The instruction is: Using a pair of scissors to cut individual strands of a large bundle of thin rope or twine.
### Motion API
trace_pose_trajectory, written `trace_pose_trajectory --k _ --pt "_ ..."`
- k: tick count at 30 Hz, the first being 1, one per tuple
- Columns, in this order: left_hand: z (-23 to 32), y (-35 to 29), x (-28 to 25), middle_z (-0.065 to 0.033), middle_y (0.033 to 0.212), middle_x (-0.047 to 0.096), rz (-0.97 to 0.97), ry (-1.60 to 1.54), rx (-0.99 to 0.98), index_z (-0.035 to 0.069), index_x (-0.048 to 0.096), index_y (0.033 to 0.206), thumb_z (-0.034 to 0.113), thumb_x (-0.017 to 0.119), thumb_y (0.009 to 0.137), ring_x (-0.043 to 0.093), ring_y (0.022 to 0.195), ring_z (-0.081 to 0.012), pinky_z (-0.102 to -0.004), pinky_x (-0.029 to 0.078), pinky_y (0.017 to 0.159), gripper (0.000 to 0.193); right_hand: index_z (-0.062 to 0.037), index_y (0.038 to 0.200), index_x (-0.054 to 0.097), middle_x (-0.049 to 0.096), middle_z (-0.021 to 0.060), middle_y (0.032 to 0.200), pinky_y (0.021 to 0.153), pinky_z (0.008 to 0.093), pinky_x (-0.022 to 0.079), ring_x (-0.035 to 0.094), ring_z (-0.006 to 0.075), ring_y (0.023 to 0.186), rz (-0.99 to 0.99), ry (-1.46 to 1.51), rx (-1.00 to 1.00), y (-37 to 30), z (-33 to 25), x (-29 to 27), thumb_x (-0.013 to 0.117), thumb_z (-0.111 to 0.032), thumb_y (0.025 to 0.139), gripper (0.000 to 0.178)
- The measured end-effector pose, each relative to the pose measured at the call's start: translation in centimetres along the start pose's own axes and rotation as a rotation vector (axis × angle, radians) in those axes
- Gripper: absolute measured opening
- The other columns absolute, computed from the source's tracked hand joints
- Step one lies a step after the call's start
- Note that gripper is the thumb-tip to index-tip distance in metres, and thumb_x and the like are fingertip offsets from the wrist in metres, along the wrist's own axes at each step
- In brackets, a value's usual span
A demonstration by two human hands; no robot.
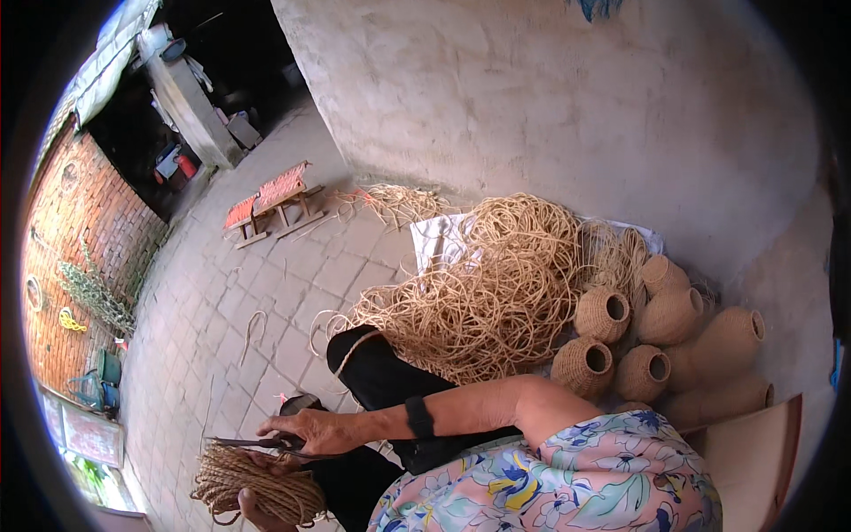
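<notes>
My right hand (pixel 310 433), with a black band on its forearm, is closed round a pair of dark scissors (pixel 232 442). The thin blades lie across the top of a bundle of twisted straw rope (pixel 226 483). From below, my left hand (pixel 255 512) grips this bundle; only some of its fingers show. The bundle has many loops packed side by side, held by my dark-trousered legs. One strand of rope (pixel 355 348) passes over my black-clad knee (pixel 390 363).
A large tangled heap of straw rope (pixel 496 284) lies by the wall on a white sheet (pixel 434 244). Several woven round-mouthed pots (pixel 587 368) are grouped beside it. Low wooden stools with woven red seats (pixel 284 184) stand on the paved floor (pixel 222 301).
</notes>
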State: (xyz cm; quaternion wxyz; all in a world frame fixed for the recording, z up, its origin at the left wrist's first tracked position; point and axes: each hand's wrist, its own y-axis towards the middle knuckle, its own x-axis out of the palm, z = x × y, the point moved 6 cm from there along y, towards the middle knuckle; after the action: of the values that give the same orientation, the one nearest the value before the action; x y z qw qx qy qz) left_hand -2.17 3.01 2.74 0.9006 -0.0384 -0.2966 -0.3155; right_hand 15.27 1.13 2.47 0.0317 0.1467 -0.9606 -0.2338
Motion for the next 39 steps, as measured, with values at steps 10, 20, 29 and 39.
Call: trace_pose_trajectory --k 10,20,29,39 --pt "-1.2 -0.5 -1.4 -0.0107 0.127 0.052 -0.117 -0.02 0.009 0.009 0.035 0.141 0.041 0.053 0.09 0.056 0.105 -0.0243 -0.0484 0.045 0.094 0.062 -0.0061 0.113 0.057 0.068 0.0127 0.081 0.065 0.0367 0.051 0.068 0.0266 0.072 0.319 -0.246 0.173 -4.4 -0.7 -4.8 0.066 -0.022 0.083 0.035" --pt "-1.7 0.4 0.2 -0.0126 0.108 0.054 0.119 0.086 -0.061 0.004 0.042 0.127 0.029 0.065 0.079 0.061 0.095 -0.0281 -0.0426 0.055 0.082 0.059 -0.0126 0.134 0.044 0.061 0.0053 0.098 0.061 0.0232 0.046 0.055 0.0076 0.069 0.077 -0.259 0.052 -3.0 0.1 -1.2 0.068 -0.006 0.086 0.053" --pt "-2.0 1.1 -0.7 -0.014 0.116 0.056 0.094 -0.039 0.022 0.002 0.042 0.133 0.032 0.066 0.08 0.063 0.092 -0.0255 -0.0413 0.055 0.083 0.066 -0.0052 0.126 0.049 0.052 -0.0025 0.081 0.059 0.0188 0.044 0.051 0.0032 0.065 0.125 0.234 0.286 -5.7 -2.6 -6.1 0.061 -0.008 0.089 0.039" --pt "-3.4 1.5 1.5 -0.0168 0.088 0.063 -0.183 0.148 -0.295 -0.004 0.052 0.116 0.037 0.07 0.067 0.064 0.074 -0.0261 -0.0372 0.057 0.064 0.067 -0.0075 0.119 0.057 0.049 -0.008 0.079 0.056 0.0131 0.042 0.048 -0.0017 0.064 0.432 -0.286 0.19 -6.7 -12.5 -16.0 0.06 0.001 0.085 0.035"
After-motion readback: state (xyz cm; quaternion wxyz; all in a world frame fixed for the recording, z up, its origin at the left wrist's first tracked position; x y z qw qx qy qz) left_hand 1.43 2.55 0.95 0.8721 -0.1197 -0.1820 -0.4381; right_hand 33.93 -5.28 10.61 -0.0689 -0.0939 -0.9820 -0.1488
